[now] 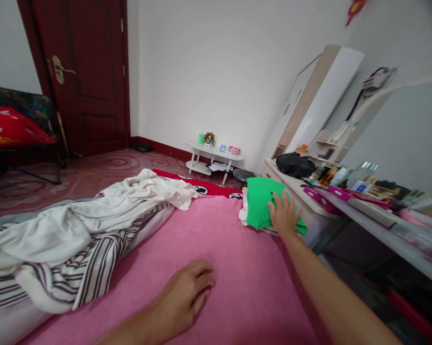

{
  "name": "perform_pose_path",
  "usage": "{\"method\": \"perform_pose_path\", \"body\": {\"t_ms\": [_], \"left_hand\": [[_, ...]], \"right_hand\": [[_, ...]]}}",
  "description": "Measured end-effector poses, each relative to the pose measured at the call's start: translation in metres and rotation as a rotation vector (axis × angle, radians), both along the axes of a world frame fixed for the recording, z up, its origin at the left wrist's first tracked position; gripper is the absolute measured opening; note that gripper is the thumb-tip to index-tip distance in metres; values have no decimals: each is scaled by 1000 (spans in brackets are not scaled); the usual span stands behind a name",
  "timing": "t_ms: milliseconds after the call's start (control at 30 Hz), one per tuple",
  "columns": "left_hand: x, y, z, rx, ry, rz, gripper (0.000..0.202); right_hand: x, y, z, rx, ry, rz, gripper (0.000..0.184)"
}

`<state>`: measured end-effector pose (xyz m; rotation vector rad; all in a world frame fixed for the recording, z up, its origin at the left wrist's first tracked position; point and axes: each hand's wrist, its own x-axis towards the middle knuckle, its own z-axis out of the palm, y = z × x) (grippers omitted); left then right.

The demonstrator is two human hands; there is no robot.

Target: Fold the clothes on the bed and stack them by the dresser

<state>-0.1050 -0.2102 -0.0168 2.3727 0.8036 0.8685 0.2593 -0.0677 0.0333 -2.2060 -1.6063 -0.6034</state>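
My right hand (284, 214) lies on a bright green folded garment (259, 203) with its fingers spread. The garment rests on top of other folded cloth with a whitish edge (243, 214), at the far right of the pink bed sheet (223, 249). My left hand (183, 297) is low over the near middle of the sheet, fingers loosely bent and apart, holding nothing. Whether it touches the sheet I cannot tell. To its left, a rumpled white blanket (68, 230) and black-and-white striped cloth (97, 268) lie along the bed.
Right of the bed stands a dressing table (374, 225) crowded with bottles and boxes, with a black bag (295, 165) beside them. A low white table (210, 152) is by the far wall. At left are a dark red door (90, 72) and a chair holding a red bag (15, 129).
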Motion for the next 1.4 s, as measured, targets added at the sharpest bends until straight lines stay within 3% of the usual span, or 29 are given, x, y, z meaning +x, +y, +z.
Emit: {"method": "perform_pose_path", "body": {"t_ms": [67, 133, 233, 333, 433, 500, 633, 867, 1400], "left_hand": [[0, 0, 0, 6, -3, -1, 25], [0, 0, 1, 16, -10, 0, 25], [-1, 0, 0, 35, -22, -4, 25], [-3, 1, -2, 54, -22, -13, 26], [-4, 1, -2, 77, -27, -21, 26], [-5, 0, -2, 97, -48, -31, 27], [-7, -3, -1, 125, -86, -60, 28], [-10, -3, -6, 152, -93, -69, 25], [-9, 0, -5, 109, -71, -57, 24]], "right_hand": [[15, -7, -3, -95, 191, -128, 68], [23, -13, -6, -211, 296, -169, 76], [6, -22, -7, -105, 162, -116, 70], [-50, -38, -17, 14, 55, 91, 57], [-122, -68, -42, -128, 114, 350, 54], [-162, -90, -59, -259, 164, 423, 57], [-202, -120, -70, -342, 215, 496, 51], [-201, -128, -58, -265, 239, 551, 43], [-189, -116, -74, -91, 409, 660, 35]]}}
